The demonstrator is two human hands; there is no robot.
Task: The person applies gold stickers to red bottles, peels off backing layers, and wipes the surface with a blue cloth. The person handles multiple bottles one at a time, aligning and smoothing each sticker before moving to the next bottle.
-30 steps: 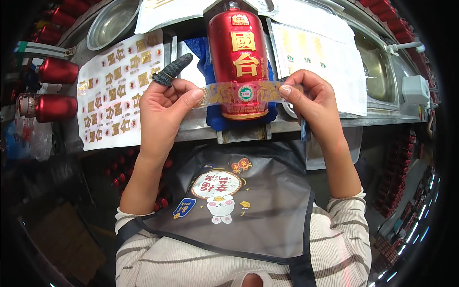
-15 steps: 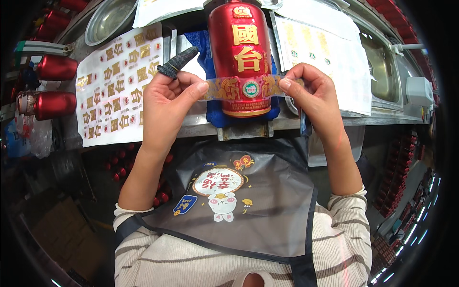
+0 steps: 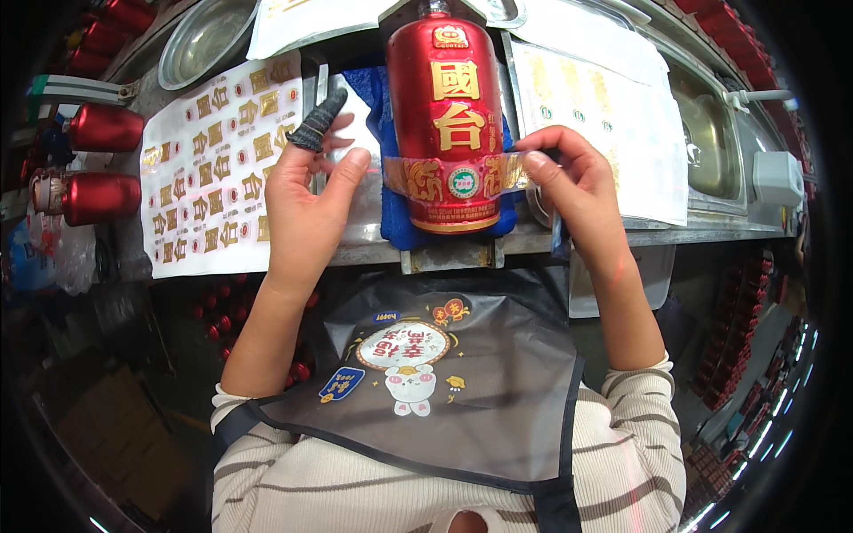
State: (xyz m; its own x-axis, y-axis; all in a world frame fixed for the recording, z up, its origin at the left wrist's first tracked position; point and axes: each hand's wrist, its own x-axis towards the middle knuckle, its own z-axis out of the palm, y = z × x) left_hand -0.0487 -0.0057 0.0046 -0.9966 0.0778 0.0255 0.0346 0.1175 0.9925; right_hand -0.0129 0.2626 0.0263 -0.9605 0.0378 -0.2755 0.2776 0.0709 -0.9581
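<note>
A shiny red bottle (image 3: 444, 124) with raised gold characters lies in front of me on a blue cloth (image 3: 397, 233), its neck pointing away. Across its lower part runs a clear decal strip (image 3: 425, 180) with gold figures and a round green-and-white emblem. My right hand (image 3: 573, 173) pinches the strip's right end between thumb and fingers, just off the bottle's side. Left of the bottle, my left hand (image 3: 311, 182) is open, apart from the strip's left end. A dark knitted finger cover (image 3: 320, 120) sits on its index finger.
A sheet of gold decals (image 3: 213, 169) lies at left, another sheet (image 3: 604, 133) at right. Beyond them are a metal bowl (image 3: 203, 44) and a water-filled basin (image 3: 706, 142). Red bottles (image 3: 102, 197) stand at the far left. The metal bench edge (image 3: 355, 253) runs before me.
My left hand has let go of the strip's left end and drawn away to the left. The strip now lies across the bottle. My right hand keeps its pinch.
</note>
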